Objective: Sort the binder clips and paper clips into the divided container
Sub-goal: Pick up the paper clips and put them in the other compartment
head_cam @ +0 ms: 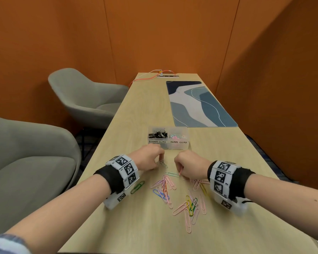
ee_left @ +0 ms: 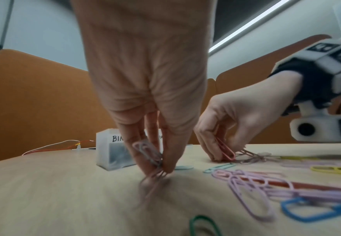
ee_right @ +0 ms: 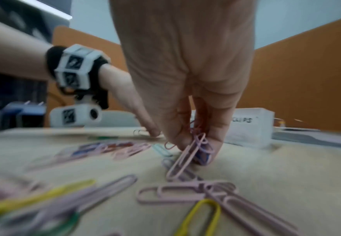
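Observation:
A clear divided container [head_cam: 168,145] stands on the wooden table, labelled BINDER CLIPS on the left and PAPER CLIPS on the right; black binder clips [head_cam: 157,134] fill the left half, coloured paper clips [head_cam: 177,136] the right. My left hand [head_cam: 149,158] [ee_left: 155,159] pinches a few pale paper clips [ee_left: 147,151] against the table, just in front of the container. My right hand [head_cam: 187,166] [ee_right: 195,148] grips several paper clips, a red one [head_cam: 180,170] [ee_left: 225,150] sticking out, pink ones [ee_right: 187,156] hanging. Loose coloured paper clips [head_cam: 176,193] lie scattered between my wrists.
A green paper clip [head_cam: 137,186] lies beside my left wrist. A blue patterned mat [head_cam: 200,105] covers the far right of the table [head_cam: 136,114]; an orange cable [head_cam: 145,78] and power strip sit at the far end. Grey chairs [head_cam: 84,96] stand left, orange walls around.

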`<control>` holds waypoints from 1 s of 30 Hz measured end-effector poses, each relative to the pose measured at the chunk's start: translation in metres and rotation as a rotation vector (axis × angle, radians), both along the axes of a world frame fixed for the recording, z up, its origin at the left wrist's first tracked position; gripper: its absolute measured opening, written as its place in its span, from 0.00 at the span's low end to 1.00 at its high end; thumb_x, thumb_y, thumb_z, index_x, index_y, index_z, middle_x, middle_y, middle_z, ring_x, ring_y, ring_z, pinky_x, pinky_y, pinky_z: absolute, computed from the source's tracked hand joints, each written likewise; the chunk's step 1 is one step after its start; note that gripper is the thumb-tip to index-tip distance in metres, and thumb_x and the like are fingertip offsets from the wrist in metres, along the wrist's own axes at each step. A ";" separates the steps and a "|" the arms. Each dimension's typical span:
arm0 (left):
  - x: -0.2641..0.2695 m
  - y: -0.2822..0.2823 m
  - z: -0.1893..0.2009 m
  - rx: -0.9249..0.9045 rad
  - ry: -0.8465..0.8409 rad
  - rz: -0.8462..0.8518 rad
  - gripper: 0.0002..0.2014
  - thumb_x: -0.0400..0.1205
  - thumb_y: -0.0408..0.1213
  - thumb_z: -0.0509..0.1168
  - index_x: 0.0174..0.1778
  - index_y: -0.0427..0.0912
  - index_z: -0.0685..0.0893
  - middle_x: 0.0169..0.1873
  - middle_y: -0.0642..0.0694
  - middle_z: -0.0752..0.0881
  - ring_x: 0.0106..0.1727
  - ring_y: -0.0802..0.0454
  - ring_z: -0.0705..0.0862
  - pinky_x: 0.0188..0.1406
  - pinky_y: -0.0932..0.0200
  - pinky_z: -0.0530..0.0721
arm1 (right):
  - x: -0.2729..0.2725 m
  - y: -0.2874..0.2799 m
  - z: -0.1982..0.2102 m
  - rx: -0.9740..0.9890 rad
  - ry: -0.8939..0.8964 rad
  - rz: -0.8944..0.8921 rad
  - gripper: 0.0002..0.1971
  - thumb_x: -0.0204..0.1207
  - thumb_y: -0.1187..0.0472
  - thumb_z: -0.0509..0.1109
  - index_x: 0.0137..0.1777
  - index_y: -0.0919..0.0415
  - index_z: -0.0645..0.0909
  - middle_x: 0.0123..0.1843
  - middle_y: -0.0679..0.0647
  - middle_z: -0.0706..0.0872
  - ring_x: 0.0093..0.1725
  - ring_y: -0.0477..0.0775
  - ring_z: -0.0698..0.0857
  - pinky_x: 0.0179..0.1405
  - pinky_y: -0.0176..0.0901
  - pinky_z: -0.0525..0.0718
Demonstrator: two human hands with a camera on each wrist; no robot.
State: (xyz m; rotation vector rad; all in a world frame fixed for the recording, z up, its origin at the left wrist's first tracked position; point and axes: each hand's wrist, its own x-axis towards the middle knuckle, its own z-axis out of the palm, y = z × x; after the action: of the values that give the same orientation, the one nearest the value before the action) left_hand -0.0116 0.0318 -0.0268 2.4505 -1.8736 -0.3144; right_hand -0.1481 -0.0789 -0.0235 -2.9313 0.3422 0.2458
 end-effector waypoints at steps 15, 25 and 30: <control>0.001 -0.016 -0.004 0.022 0.033 -0.047 0.17 0.76 0.26 0.61 0.60 0.41 0.81 0.49 0.39 0.87 0.51 0.41 0.85 0.50 0.53 0.83 | 0.067 -0.071 0.057 0.302 -0.432 -0.443 0.10 0.68 0.76 0.70 0.31 0.62 0.84 0.28 0.49 0.83 0.40 0.54 0.82 0.43 0.47 0.85; 0.008 -0.033 0.019 0.027 0.235 0.048 0.14 0.71 0.26 0.68 0.52 0.36 0.86 0.39 0.39 0.89 0.29 0.55 0.80 0.30 0.66 0.78 | 0.024 -0.068 0.044 0.222 -0.372 -0.335 0.12 0.75 0.70 0.63 0.51 0.60 0.87 0.54 0.57 0.89 0.53 0.55 0.84 0.51 0.42 0.79; 0.018 -0.071 0.048 -0.238 0.324 0.257 0.11 0.71 0.25 0.70 0.49 0.37 0.87 0.34 0.48 0.84 0.34 0.54 0.80 0.27 0.73 0.77 | -0.033 -0.050 0.030 0.117 0.141 -0.241 0.18 0.77 0.55 0.66 0.65 0.59 0.79 0.64 0.57 0.83 0.59 0.55 0.81 0.55 0.40 0.77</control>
State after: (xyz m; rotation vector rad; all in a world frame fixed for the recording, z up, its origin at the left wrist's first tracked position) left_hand 0.0063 -0.0391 0.0209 2.2814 -1.3667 -0.4177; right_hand -0.1810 -0.1288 0.0067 -2.7307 0.6722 0.4226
